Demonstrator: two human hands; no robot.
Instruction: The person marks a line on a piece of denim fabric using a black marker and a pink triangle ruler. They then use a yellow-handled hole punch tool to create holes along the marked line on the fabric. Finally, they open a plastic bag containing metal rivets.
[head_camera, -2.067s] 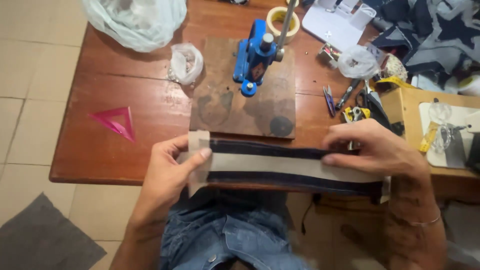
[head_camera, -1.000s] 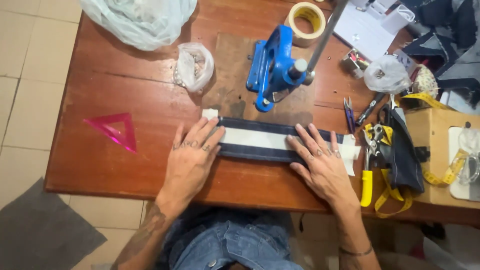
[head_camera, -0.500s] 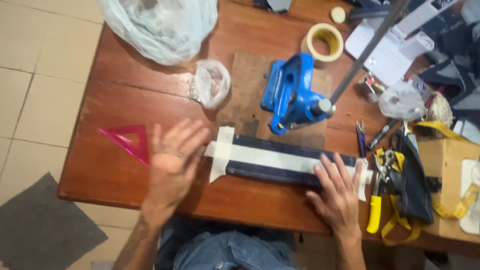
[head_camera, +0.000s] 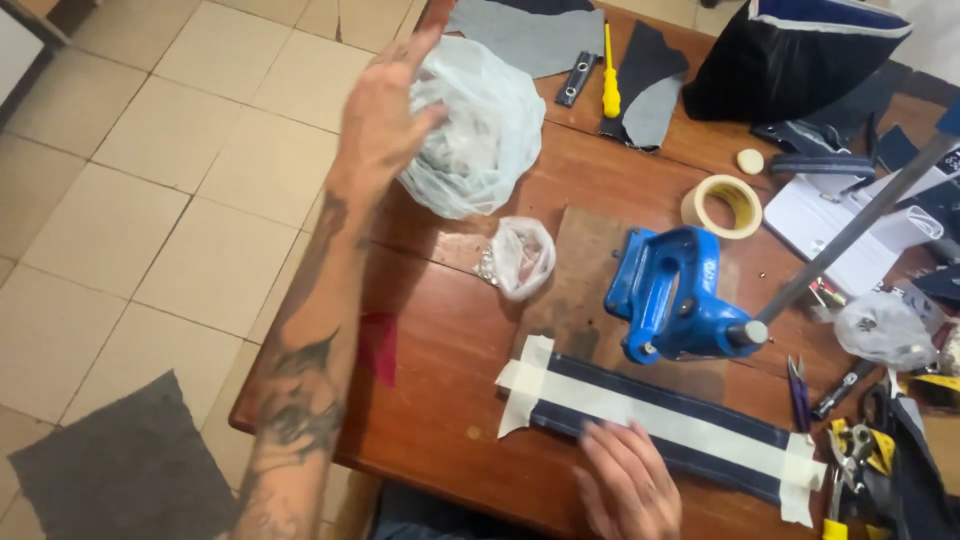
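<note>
Left hand (head_camera: 385, 105) is raised at about 11 o'clock of the table, fingers spread and slightly curled, touching the near side of a large clear plastic bag (head_camera: 475, 125); no closed grip on it can be made out. The forearm runs from 7 o'clock up across the table's left edge.

Right hand (head_camera: 625, 490) lies at 6 o'clock, fingers extended flat and pressing on the lower edge of a dark blue strap (head_camera: 680, 440). The hand is blurred. The strap lies flat on the wooden table (head_camera: 440, 400), running from centre toward 4 o'clock, with a pale tape strip (head_camera: 650, 410) along its length and pale tabs at both ends.

Just beyond the strap, toward 1 o'clock, a blue hand press (head_camera: 670, 295) stands on a brown board (head_camera: 580, 270), its grey lever angled to 2 o'clock. A small clear bag (head_camera: 520, 255) of metal parts sits beside the board at 12 o'clock of the strap's left end. A roll of tape (head_camera: 722, 205) lies behind the press. A yellow screwdriver (head_camera: 610, 85) lies at the far edge. Pliers and hand tools (head_camera: 850, 450) crowd 3 to 4 o'clock
</note>
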